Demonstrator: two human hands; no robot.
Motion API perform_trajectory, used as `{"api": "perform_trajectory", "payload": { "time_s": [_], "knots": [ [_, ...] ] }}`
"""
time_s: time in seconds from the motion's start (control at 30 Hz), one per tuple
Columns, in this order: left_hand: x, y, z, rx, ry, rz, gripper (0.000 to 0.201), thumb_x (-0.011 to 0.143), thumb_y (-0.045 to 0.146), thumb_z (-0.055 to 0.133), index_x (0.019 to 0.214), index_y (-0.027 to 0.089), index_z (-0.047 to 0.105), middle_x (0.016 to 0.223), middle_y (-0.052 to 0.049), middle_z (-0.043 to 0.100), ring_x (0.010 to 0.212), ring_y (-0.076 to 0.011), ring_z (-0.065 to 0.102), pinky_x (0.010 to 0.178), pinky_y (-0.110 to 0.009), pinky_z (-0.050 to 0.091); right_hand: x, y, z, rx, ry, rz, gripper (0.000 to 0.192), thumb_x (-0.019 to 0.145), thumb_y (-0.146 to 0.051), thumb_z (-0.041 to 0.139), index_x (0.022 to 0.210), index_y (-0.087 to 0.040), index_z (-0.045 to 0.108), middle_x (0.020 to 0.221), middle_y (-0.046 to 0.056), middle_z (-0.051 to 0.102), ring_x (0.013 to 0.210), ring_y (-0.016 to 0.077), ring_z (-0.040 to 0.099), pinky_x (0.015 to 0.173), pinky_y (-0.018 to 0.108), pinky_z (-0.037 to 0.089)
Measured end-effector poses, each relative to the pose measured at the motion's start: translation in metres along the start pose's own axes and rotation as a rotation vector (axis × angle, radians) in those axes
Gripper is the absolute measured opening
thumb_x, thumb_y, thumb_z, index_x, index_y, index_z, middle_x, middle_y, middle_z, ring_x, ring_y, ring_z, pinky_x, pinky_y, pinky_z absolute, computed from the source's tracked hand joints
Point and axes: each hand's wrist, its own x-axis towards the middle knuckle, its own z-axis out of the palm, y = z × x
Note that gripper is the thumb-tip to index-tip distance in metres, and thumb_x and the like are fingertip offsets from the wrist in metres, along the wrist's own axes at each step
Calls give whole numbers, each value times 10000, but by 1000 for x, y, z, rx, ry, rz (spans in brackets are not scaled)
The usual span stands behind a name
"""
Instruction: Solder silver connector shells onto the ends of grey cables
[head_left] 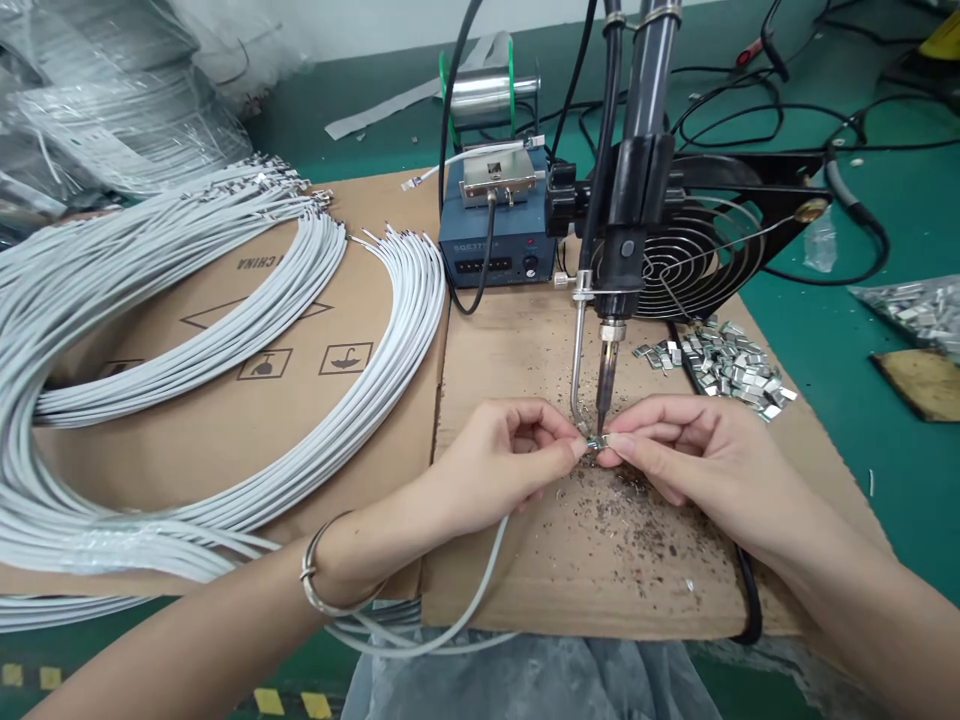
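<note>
Both hands meet under the tip of the mounted soldering iron. The left hand pinches the end of a grey cable that trails back under the wrist, and the right hand pinches a small metal connector against it. A pile of metal shells lies just right of the iron, white cable bundles curve across the cardboard on the left
</note>
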Motion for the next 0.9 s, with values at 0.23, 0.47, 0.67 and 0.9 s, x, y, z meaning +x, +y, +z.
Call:
{"api": "perform_trajectory", "payload": {
  "time_s": [0.23,0.47,0.67,0.9],
  "knots": [
    [-1,0,0,9,-27,37,257,735,375,644,695,138,555,450,81,439,364,-28,388,346,-126,310,-1,-1,-1,-4,-4,-11,66,676,-225,690,688,-163,671,596,41,703,341,37,381,315,173,248],
    [-1,0,-1,23,-39,30,251,732,373,647,704,137,568,461,79,435,375,-33,392,360,-137,322,0,1,0,-21,-5,-19,44,690,-210,678,701,-168,674,606,30,705,346,30,383,319,159,262],
    [-1,0,0,-1,-35,24,251,729,361,652,694,132,557,445,81,436,358,-33,396,344,-131,330,0,-1,0,-35,-9,-20,65,688,-221,668,713,-160,667,616,39,705,342,34,384,314,162,267],
    [-11,-8,3,-27,-68,6,199,763,318,623,741,127,569,512,55,471,429,-52,457,381,-138,404,-15,5,5,-187,-23,-49,51,740,-227,613,723,-182,630,594,29,653,443,104,501,373,198,351]
  ]
}}
